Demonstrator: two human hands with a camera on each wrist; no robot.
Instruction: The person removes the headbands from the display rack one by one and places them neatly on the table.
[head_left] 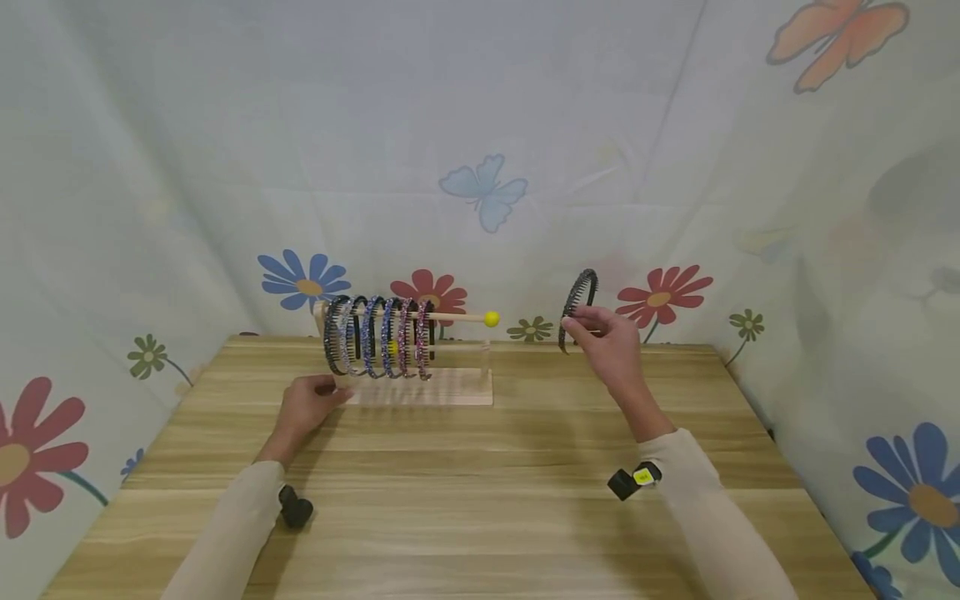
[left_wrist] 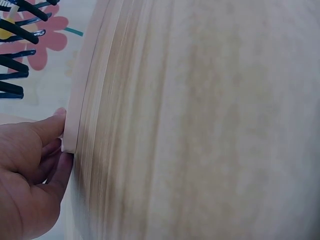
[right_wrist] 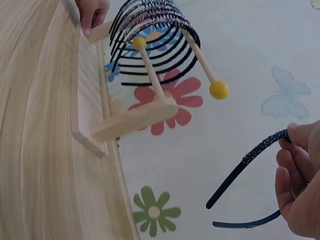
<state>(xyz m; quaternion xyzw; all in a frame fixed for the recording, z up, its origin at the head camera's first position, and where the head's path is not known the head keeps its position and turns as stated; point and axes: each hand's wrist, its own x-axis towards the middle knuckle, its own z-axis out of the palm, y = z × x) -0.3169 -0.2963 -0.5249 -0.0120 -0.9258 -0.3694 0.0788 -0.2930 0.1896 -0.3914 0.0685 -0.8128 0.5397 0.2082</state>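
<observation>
I see the right hand point(head_left: 611, 346) holding one black, sparkly, curved headband point(right_wrist: 259, 149). The left hand point(head_left: 303, 407) pinches one pale wooden stand point(head_left: 450, 388); six sparkly, curved headbands point(head_left: 386, 333) hang just past it.

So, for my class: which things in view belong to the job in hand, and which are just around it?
Belongs to the job:
- single dark headband, held by the right hand
- row of headbands on the rod
- wooden stand, its base gripped by the left hand

Just around it:
- table
- flower-and-butterfly cloth
- black wrist devices
</observation>
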